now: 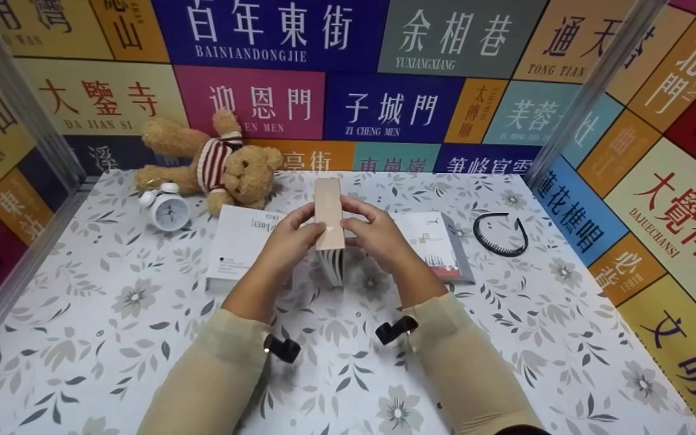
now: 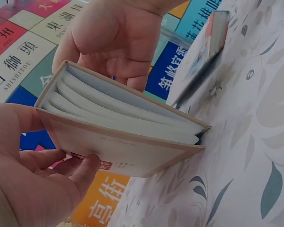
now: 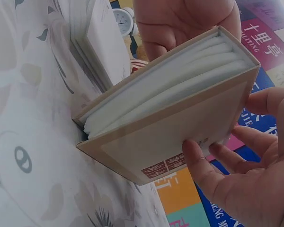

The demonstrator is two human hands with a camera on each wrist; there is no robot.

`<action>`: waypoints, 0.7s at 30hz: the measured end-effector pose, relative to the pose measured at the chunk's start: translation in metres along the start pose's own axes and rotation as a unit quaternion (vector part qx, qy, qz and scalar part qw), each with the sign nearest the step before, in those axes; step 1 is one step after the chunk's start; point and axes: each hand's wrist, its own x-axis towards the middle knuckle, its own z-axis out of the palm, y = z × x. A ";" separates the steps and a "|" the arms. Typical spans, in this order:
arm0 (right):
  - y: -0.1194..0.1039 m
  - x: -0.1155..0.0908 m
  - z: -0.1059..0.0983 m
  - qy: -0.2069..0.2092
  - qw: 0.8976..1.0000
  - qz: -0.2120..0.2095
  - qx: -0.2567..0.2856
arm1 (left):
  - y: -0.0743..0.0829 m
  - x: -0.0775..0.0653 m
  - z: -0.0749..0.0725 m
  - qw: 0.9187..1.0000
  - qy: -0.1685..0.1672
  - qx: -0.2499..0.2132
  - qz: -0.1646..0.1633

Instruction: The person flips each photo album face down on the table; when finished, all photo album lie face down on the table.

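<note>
A hardcover book (image 1: 329,211) with a beige cover stands between my two hands, spine up and fore edge down at the flowered cloth. My left hand (image 1: 290,235) holds its left side, fingertips on the cover and thumb by the spine. On the opposite side, my right hand (image 1: 381,232) holds it the same way. The left wrist view shows the pale pages (image 2: 118,109) fanned loosely between the covers. Red printed blocks (image 3: 163,166) mark the cover in the right wrist view.
White books lie on either side, one at left (image 1: 236,241) and one at right (image 1: 429,241), partly behind my arms. Farther back are a teddy bear (image 1: 218,163) in a striped shirt and a white alarm clock (image 1: 168,208). A black headband (image 1: 501,235) lies at right.
</note>
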 end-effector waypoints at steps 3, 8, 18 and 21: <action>0.000 0.000 0.001 -0.001 1.000 0.004 0.007 | 0.001 -0.002 0.001 1.000 0.013 0.018 0.015; 0.001 0.000 -0.002 -0.002 1.000 0.011 0.024 | 0.001 -0.007 0.001 0.996 0.024 0.076 0.042; -0.004 0.002 -0.022 0.039 0.998 -0.042 -0.031 | -0.013 -0.001 0.000 0.991 -0.059 0.123 0.000; -0.002 0.004 -0.028 0.055 0.997 -0.022 -0.059 | -0.020 0.001 0.002 0.984 -0.066 0.167 0.012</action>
